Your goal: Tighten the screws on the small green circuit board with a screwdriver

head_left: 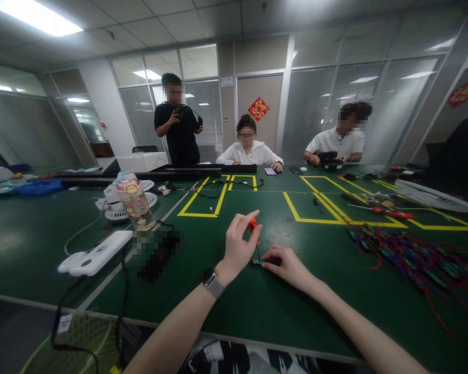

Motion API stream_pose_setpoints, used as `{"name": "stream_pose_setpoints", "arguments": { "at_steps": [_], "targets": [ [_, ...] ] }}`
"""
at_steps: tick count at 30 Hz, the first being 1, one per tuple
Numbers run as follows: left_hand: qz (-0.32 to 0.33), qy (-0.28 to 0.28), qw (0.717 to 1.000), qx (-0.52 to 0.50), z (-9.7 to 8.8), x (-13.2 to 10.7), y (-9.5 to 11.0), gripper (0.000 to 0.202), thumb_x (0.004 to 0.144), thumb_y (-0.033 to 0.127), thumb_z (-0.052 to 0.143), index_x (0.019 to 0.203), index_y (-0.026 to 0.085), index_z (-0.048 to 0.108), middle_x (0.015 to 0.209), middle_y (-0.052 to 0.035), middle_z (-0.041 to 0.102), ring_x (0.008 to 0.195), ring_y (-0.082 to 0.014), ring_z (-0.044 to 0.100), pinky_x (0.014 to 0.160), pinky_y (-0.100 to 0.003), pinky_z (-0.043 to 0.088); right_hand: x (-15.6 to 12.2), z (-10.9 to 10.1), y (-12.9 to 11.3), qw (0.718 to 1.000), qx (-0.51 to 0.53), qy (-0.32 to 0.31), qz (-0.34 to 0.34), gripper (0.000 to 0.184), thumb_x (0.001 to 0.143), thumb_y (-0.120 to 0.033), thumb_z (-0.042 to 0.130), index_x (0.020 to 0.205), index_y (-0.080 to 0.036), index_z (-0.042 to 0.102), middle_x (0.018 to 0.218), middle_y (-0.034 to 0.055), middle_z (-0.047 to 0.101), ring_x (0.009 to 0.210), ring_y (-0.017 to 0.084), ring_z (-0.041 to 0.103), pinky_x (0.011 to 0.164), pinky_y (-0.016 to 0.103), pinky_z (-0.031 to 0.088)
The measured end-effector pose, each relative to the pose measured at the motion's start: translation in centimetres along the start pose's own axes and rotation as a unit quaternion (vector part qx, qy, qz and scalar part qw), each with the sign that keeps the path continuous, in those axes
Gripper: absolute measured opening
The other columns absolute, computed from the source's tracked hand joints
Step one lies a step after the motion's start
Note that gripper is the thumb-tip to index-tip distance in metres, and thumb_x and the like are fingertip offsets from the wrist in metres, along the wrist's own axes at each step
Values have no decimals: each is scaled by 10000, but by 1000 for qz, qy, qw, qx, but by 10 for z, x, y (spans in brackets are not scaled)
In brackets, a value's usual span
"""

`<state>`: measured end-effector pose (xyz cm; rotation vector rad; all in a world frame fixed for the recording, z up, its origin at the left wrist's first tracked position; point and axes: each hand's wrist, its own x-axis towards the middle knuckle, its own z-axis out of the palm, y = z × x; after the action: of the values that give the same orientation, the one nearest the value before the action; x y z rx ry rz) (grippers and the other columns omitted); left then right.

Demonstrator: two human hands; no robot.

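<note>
Two bare hands work close together over a green tabletop (218, 296). The left hand (237, 243), a watch (212, 282) strapped at its wrist, closes its thumb and fingers around an orange-handled tool (252, 224), held nearly upright, its thin dark shaft pointing down at a small green circuit board (256, 262). The board lies low over the table just in front of the person, its right end pinched by the fingertips of the right hand (287, 264); whether the shaft's tip touches it is too small to tell. To the right spreads a tangle of green boards with red and blue wires (413, 257), near a red-handled tool (392, 213). Yellow tape (198, 214) marks out boxes farther across the table. At left, a clear bottle with a pink top (134, 202) stands behind a white device (99, 254), above a green basket (76, 340) at the table's near edge. Across the table, one person in black (182, 132) stands holding a dark object, a second in white (249, 151) sits with a hand at a phone (270, 171), and a third in white (337, 144), at right, handles black equipment (329, 160).
</note>
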<state>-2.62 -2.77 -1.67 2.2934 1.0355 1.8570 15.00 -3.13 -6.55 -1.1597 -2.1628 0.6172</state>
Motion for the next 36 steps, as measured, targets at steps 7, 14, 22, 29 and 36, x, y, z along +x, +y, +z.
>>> {"name": "stream_pose_setpoints", "arguments": {
  "at_steps": [7,14,22,29,36],
  "targets": [
    [-6,-24,999,-22,-3,1,2,342,994,205,387,1313,204,512,1063,-77,608,974,-174,586,850,-305,485,0,-1,-2,1000,9,0,1,106,814,-205,666,868,-183,754,854,45,657,774,186,625,714,286,494],
    [0,34,999,17,-1,2,-3,208,907,284,601,1090,194,640,829,-15,539,777,-150,548,738,-276,478,0,0,0,1000,6,-3,6,107,802,-204,674,867,-185,758,850,46,654,772,183,621,704,282,490],
    [-7,10,1000,-4,-1,0,1,291,974,218,458,1241,205,572,942,-52,587,870,-164,574,788,-295,483,0,0,0,1000,7,-1,5,108,804,-214,668,860,-187,756,853,46,662,761,181,621,703,282,492],
    [-3,-5,1000,-8,-2,1,-1,308,960,297,499,1247,219,578,1004,-61,552,920,-175,564,821,-307,485,0,1,1,1000,3,0,2,117,805,-212,665,873,-188,757,849,48,658,766,187,622,701,285,495],
    [-21,-5,1000,-19,-1,2,-2,303,950,273,533,1247,221,563,924,-29,585,860,-156,577,801,-283,482,0,1,0,1000,4,-1,5,113,805,-202,662,866,-187,756,852,45,654,771,185,627,711,284,496]
  ]
}}
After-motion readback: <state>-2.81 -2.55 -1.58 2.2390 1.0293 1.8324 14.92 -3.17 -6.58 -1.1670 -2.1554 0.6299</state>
